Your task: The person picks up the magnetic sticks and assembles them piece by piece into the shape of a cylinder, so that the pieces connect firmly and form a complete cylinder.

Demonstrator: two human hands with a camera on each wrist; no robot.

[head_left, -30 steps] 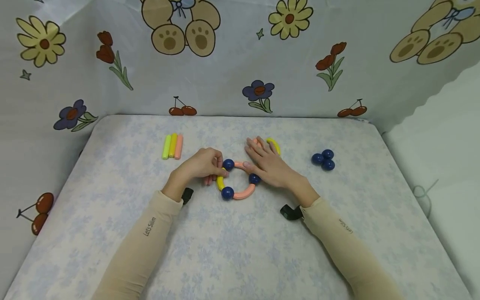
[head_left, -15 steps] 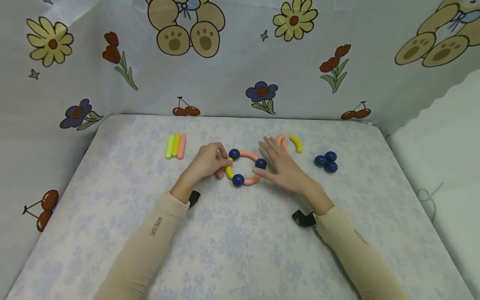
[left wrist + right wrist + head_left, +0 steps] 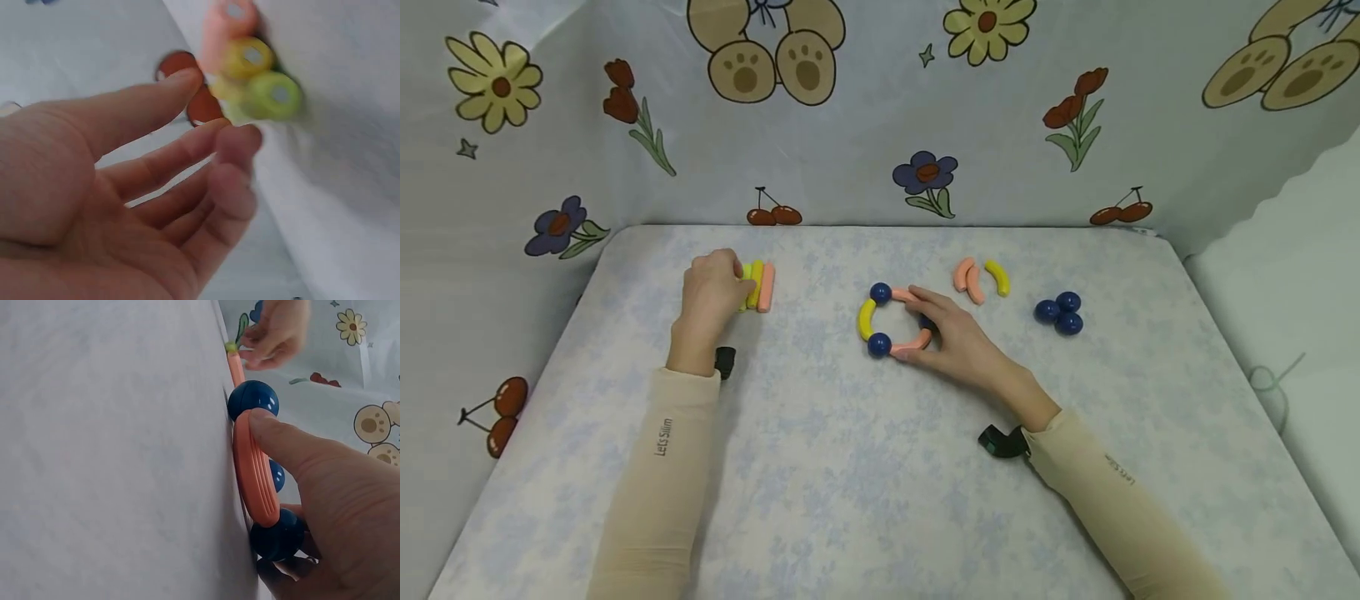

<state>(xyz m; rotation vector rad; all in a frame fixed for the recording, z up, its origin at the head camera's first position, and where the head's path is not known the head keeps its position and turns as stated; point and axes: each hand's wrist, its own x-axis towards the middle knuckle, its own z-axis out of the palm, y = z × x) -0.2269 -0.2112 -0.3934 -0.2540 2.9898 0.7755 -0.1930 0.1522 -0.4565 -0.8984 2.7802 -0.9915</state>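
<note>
My left hand point(image 3: 711, 287) reaches over three straight magnetic-looking sticks at the back left: peach point(image 3: 766, 288), yellow point(image 3: 251, 56) and green point(image 3: 276, 95), each with a grey disc at its end. In the left wrist view its thumb and fingers are bent with a gap between them, right beside the green and yellow ends. On the table my right hand point(image 3: 958, 346) holds a ring point(image 3: 879, 345) of blue balls and curved rods. Its thumb presses the near peach curved rod point(image 3: 253, 469), while the fingers lie over the far side. The ring's right ball is mostly hidden by that hand.
Behind the ring lie two peach curved rods point(image 3: 974, 284) and a yellow curved rod point(image 3: 997, 277). Three blue balls point(image 3: 1068, 323) cluster farther right. A patterned curtain point(image 3: 850, 167) hangs along the table's back edge.
My left hand has left the yellow side of the ring and moved left to the straight sticks. My right hand has gone from flat beside the ring to gripping it; the ring has shifted back.
</note>
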